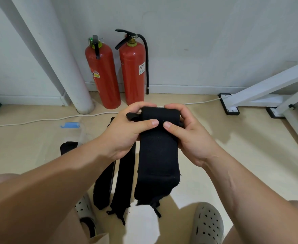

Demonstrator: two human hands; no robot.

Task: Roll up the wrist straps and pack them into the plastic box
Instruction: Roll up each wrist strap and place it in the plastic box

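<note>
Head view, left hand: the left hand gripped the top of a black wrist strap, fingers curled over its far side and thumb pressed on the near face
Head view, right hand: the right hand pinched the same top end from the other side, its thumb tip nearly meeting the left thumb
Held strap: its upper end was thick with the first turns of a roll; most of its length hung straight down between the knees, unrolled
Floor straps: two more lay flat side by side, one and another, neither rolled
Plastic box: a clear plastic box with a blue latch stood on the floor beyond the left forearm, largely hidden
Dark bundle: a black bundle sat at the box; whether it was a packed strap or lay inside could not be told
Progress: early, by my judgement; one roll just begun, two untouched, at most one packed
Count: three straps sure, possibly four; one box; two red fire extinguishers; two grey clogs
</note>
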